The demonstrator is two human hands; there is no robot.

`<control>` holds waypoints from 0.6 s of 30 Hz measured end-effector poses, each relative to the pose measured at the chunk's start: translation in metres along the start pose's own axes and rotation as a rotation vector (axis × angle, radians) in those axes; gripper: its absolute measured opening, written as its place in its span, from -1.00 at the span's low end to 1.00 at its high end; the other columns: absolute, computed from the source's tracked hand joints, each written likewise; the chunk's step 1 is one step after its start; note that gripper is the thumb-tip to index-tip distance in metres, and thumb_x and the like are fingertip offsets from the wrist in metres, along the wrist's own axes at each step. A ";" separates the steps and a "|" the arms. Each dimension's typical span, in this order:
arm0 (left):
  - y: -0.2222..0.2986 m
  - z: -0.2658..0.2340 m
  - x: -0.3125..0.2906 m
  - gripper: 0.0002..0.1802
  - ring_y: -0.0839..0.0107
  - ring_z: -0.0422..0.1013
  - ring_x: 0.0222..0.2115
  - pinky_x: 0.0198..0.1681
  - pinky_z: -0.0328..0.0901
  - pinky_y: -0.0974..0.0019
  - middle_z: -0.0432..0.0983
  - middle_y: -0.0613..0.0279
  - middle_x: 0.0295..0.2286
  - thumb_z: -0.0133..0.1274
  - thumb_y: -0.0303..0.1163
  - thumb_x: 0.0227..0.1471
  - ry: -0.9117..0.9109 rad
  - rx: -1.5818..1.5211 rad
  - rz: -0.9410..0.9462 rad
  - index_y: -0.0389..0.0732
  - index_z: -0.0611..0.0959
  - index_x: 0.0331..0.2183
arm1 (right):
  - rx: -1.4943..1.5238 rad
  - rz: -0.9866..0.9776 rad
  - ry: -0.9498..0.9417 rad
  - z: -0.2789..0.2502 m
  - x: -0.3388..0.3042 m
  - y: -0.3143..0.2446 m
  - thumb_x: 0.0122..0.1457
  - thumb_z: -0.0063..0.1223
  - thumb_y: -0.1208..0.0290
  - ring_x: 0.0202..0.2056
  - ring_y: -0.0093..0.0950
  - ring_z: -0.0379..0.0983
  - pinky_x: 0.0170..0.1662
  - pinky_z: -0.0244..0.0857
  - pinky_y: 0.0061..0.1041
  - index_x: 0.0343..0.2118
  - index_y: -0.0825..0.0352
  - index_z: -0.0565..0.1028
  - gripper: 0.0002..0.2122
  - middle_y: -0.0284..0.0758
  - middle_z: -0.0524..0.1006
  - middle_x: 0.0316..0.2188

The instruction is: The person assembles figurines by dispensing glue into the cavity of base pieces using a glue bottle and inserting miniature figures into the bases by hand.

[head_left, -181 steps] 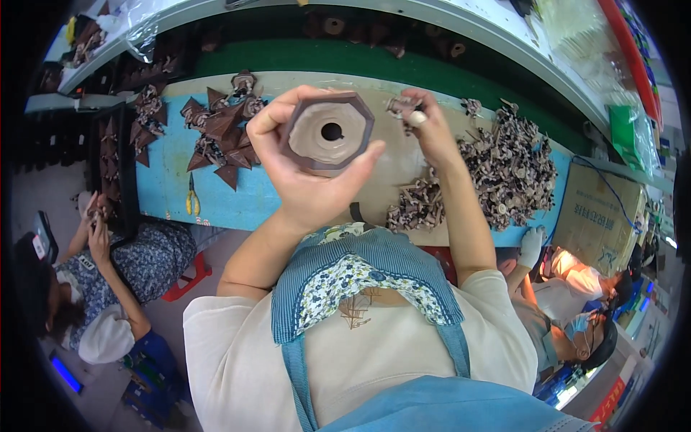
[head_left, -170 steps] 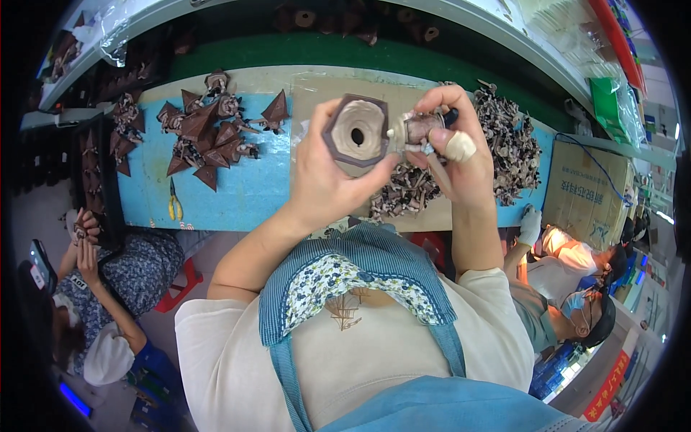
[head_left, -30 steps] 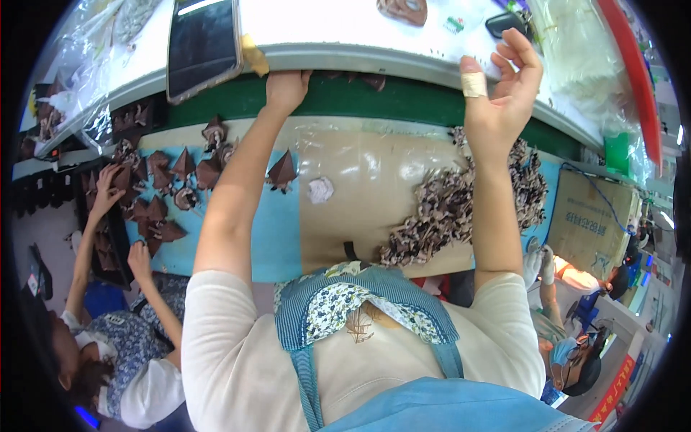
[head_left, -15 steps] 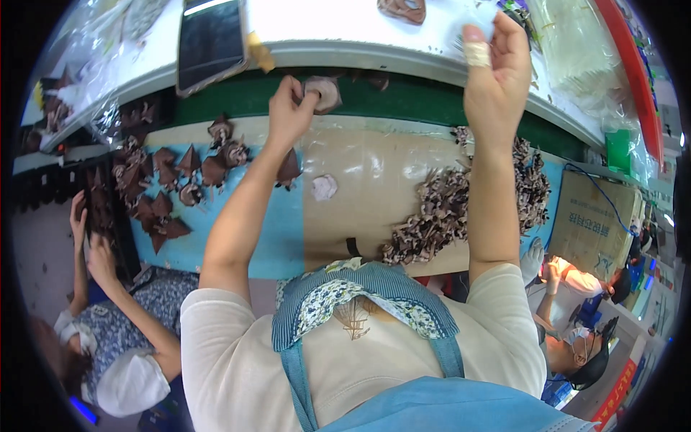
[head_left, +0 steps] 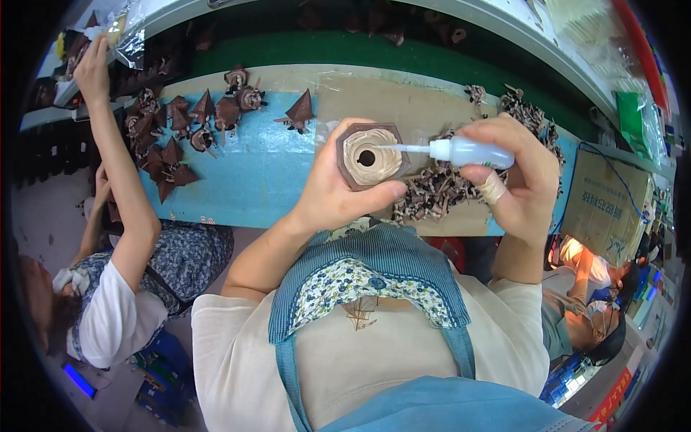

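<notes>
My left hand (head_left: 342, 176) is closed round a brown hexagonal piece (head_left: 373, 139) with a cream, ridged face and a dark hole in its middle. That face is turned toward me. In my right hand (head_left: 522, 169) is a translucent squeeze bottle (head_left: 471, 153), lying sideways, with tape round my thumb. Its long thin nozzle points left and its tip is over the cream face near the hole; I cannot tell whether it touches. Below both hands, a heap of small brown and cream figure parts (head_left: 432, 198) covers the right part of the bench.
Brown pointed-roof pieces (head_left: 204, 108) stand in a cluster on the bench's blue left part (head_left: 266, 180). A shelf edge (head_left: 489, 36) runs across the far side. At left a co-worker's arm (head_left: 122, 151) reaches up to the shelf. A cardboard box (head_left: 604, 201) stands at right.
Both hands have come down from the shelf toward me and together. The hexagonal piece now faces me, with the bottle's nozzle over it. The co-worker's arm at left has risen to the shelf.
</notes>
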State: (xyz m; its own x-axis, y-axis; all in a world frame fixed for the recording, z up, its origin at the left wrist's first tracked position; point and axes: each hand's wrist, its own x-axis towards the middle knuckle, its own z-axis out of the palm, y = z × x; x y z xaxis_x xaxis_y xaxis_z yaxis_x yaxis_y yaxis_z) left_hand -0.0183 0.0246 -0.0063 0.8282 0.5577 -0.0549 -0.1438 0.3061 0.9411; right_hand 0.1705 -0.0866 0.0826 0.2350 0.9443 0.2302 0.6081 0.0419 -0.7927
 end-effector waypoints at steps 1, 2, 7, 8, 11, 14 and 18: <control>0.003 0.003 -0.002 -0.34 0.54 0.36 -0.24 -0.14 0.28 0.43 0.42 0.24 -0.28 0.33 -0.47 -0.29 -0.011 -0.007 0.001 -0.30 0.34 -0.12 | -0.075 -0.096 -0.017 0.000 -0.002 -0.006 -0.10 0.25 0.47 -0.37 -0.38 0.44 -0.29 0.26 -0.50 -0.28 0.47 0.48 -0.69 -0.17 0.53 -0.38; 0.005 0.005 -0.005 -0.34 0.54 0.36 -0.24 -0.14 0.28 0.43 0.42 0.24 -0.28 0.33 -0.47 -0.29 -0.014 -0.007 0.000 -0.30 0.34 -0.12 | -0.076 -0.094 -0.015 0.000 -0.003 -0.011 -0.10 0.25 0.47 -0.37 -0.38 0.44 -0.29 0.26 -0.50 -0.28 0.47 0.48 -0.69 -0.17 0.53 -0.38; 0.012 0.014 -0.014 -0.36 0.53 0.37 -0.23 -0.14 0.28 0.42 0.42 0.23 -0.27 0.32 -0.48 -0.28 -0.021 -0.049 -0.006 -0.30 0.35 -0.13 | -0.228 -0.274 -0.008 0.002 -0.008 -0.027 -0.21 0.23 0.53 -0.47 -0.32 0.42 -0.41 0.21 -0.44 -0.34 0.41 0.51 -0.71 -0.20 0.54 -0.43; 0.013 0.015 -0.015 -0.36 0.53 0.37 -0.23 -0.14 0.28 0.42 0.42 0.23 -0.27 0.32 -0.48 -0.28 -0.021 -0.050 -0.004 -0.30 0.35 -0.13 | -0.244 -0.297 -0.018 0.002 -0.009 -0.028 -0.20 0.23 0.50 -0.45 -0.31 0.43 -0.40 0.21 -0.44 -0.33 0.42 0.50 -0.71 -0.17 0.55 -0.43; 0.015 0.015 -0.018 -0.36 0.53 0.37 -0.23 -0.13 0.28 0.43 0.42 0.23 -0.27 0.32 -0.47 -0.29 -0.027 -0.046 -0.003 -0.31 0.36 -0.13 | -0.268 -0.303 -0.032 0.004 -0.011 -0.032 -0.21 0.23 0.51 -0.46 -0.31 0.43 -0.41 0.19 -0.43 -0.33 0.42 0.51 -0.71 -0.17 0.54 -0.44; 0.015 0.016 -0.020 -0.35 0.53 0.37 -0.23 -0.14 0.28 0.43 0.42 0.23 -0.27 0.32 -0.47 -0.30 -0.015 -0.043 0.017 -0.31 0.36 -0.14 | -0.292 -0.316 -0.036 0.005 -0.012 -0.034 -0.20 0.23 0.51 -0.47 -0.31 0.42 -0.41 0.18 -0.43 -0.33 0.41 0.51 -0.71 -0.17 0.54 -0.44; 0.017 0.014 -0.021 -0.35 0.54 0.37 -0.23 -0.14 0.28 0.44 0.42 0.24 -0.27 0.33 -0.47 -0.30 -0.025 -0.040 0.000 -0.30 0.36 -0.14 | -0.288 -0.319 -0.039 0.008 -0.011 -0.037 -0.21 0.23 0.51 -0.47 -0.31 0.42 -0.41 0.18 -0.42 -0.34 0.42 0.50 -0.71 -0.17 0.54 -0.45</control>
State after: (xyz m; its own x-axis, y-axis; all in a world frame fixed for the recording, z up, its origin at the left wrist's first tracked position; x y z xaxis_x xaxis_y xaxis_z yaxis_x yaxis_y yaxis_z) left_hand -0.0305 0.0072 0.0160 0.8415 0.5383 -0.0460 -0.1648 0.3367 0.9271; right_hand 0.1393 -0.0965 0.1054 -0.0243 0.9105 0.4127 0.8338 0.2462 -0.4942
